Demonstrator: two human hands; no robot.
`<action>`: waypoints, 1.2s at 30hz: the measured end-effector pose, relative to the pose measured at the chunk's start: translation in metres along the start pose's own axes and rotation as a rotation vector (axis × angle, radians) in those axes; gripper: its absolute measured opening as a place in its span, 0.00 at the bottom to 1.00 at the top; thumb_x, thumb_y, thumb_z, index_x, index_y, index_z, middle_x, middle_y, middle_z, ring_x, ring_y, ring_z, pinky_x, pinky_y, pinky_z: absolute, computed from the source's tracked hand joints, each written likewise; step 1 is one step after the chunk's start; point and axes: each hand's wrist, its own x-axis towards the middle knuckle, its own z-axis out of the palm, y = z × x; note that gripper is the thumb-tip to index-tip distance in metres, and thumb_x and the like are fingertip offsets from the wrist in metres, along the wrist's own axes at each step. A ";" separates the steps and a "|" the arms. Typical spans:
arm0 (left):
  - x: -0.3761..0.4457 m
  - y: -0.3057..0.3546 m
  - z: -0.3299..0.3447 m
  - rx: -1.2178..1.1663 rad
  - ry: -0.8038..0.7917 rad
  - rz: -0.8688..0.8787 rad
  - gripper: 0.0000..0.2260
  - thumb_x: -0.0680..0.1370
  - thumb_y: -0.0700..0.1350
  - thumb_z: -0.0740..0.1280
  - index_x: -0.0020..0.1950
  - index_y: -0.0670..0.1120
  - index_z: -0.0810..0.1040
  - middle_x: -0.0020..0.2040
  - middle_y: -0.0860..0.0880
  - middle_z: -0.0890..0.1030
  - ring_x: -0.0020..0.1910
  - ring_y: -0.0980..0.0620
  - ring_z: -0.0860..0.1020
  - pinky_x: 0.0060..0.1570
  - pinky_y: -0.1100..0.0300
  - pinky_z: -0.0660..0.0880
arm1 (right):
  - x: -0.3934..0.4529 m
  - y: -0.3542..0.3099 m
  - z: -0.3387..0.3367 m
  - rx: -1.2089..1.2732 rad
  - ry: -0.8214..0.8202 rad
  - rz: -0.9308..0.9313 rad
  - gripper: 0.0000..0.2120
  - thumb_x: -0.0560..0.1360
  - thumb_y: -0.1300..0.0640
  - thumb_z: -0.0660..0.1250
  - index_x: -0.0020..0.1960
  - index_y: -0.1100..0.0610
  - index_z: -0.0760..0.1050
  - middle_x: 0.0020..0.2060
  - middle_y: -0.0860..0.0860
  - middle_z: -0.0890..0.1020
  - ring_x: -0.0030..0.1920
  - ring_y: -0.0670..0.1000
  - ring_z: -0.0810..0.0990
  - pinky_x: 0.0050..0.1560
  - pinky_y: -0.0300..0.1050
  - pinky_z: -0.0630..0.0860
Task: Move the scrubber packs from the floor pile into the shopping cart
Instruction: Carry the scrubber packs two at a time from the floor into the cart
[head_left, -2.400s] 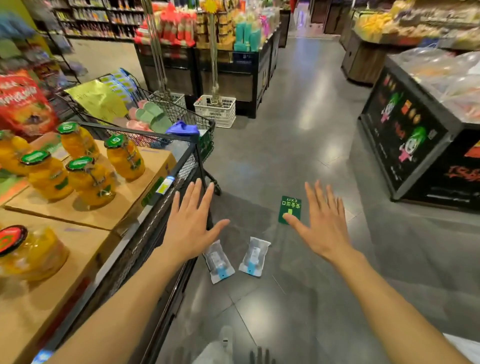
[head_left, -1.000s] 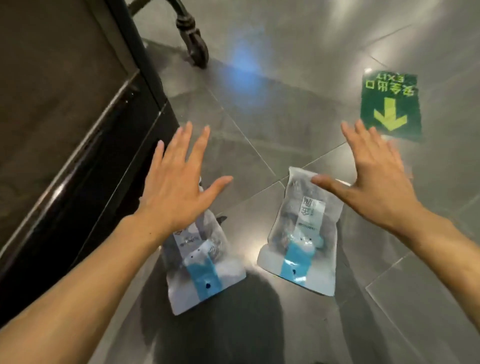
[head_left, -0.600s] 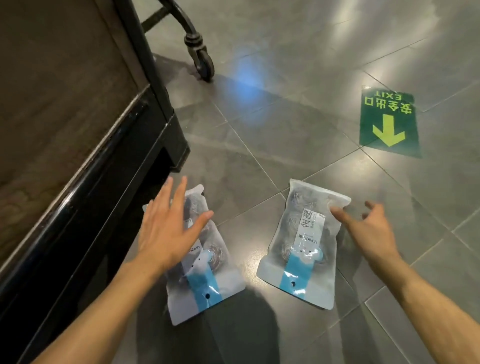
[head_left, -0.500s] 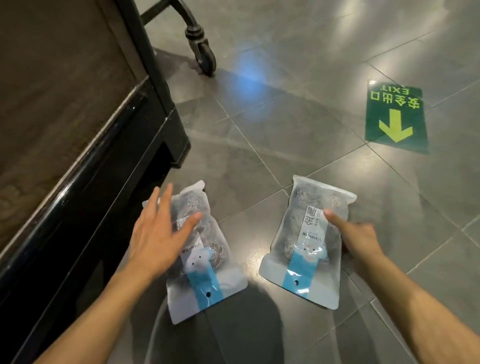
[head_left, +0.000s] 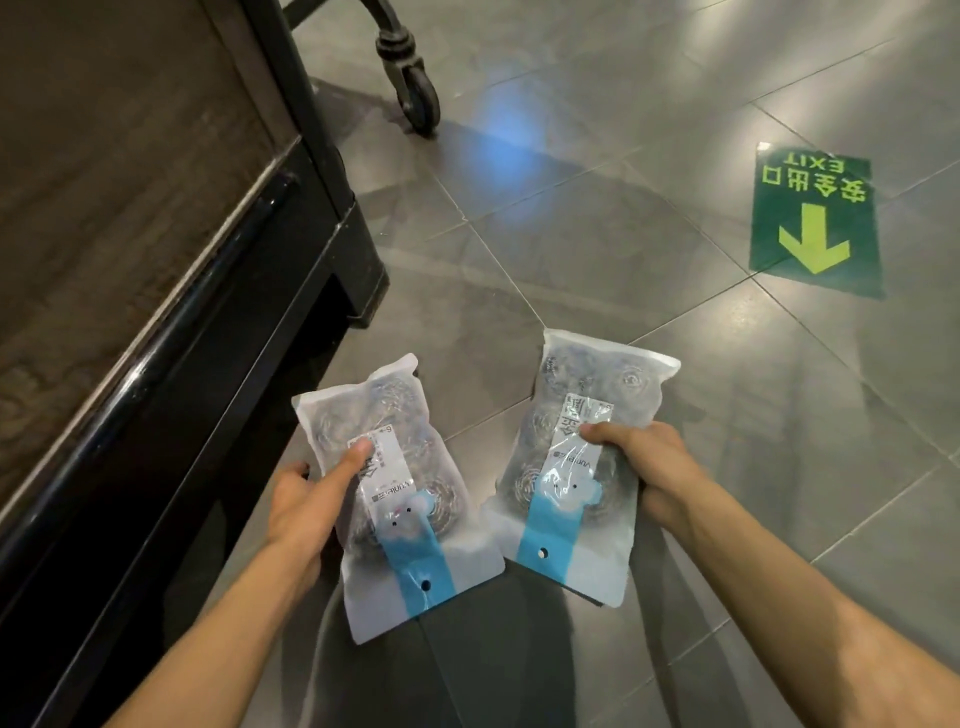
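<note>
Fingers on both hands are wrapped around scrubber packs right now, one pack each. Left hand has its thumb pressed flat across the white label on the front of the left scrubber pack, with the rest of the fingers tucked behind the pack's outer edge, so you mostly just see the thumb and one fingertip poking out. Right hand grips the right scrubber pack from its outer side, thumb lying over the label and the other fingers curled under the bag. Using the green exit sign sticker on the floor as the landmark: both packs sit down and to the left of it, the right pack being the nearer one and the left pack farther off, just beside the first so their bottom corners almost meet. Each pack is a clear bag with steel wool coils showing through and a blue strip with a hang hole at the end closest to the camera. Can't really tell if they're lifted off the grey tiled floor or resting on it. Way left of the sticker there's a dark display stand with a wood-look panel, and up past it a black cart wheel stands on the tiles. Both forearms come in from the bottom of the view.
</note>
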 end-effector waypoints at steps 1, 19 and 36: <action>0.002 0.001 0.005 0.012 -0.001 -0.022 0.49 0.57 0.68 0.82 0.69 0.43 0.73 0.57 0.45 0.84 0.53 0.45 0.83 0.53 0.46 0.82 | -0.002 -0.001 -0.001 0.022 -0.044 0.002 0.12 0.72 0.70 0.75 0.55 0.65 0.82 0.47 0.61 0.88 0.46 0.61 0.88 0.50 0.56 0.85; -0.036 0.078 0.059 -0.055 -0.425 0.238 0.22 0.68 0.35 0.80 0.60 0.46 0.80 0.50 0.45 0.88 0.49 0.43 0.87 0.52 0.43 0.83 | -0.041 -0.044 -0.055 0.172 -0.233 -0.162 0.29 0.60 0.68 0.72 0.61 0.70 0.77 0.46 0.64 0.86 0.39 0.59 0.86 0.38 0.50 0.84; -0.451 0.452 -0.117 0.007 -0.539 0.547 0.18 0.70 0.38 0.80 0.57 0.46 0.82 0.50 0.46 0.88 0.48 0.45 0.88 0.48 0.47 0.83 | -0.474 -0.407 -0.112 0.195 -0.060 -0.310 0.32 0.57 0.65 0.75 0.61 0.68 0.76 0.42 0.60 0.87 0.38 0.56 0.87 0.36 0.50 0.85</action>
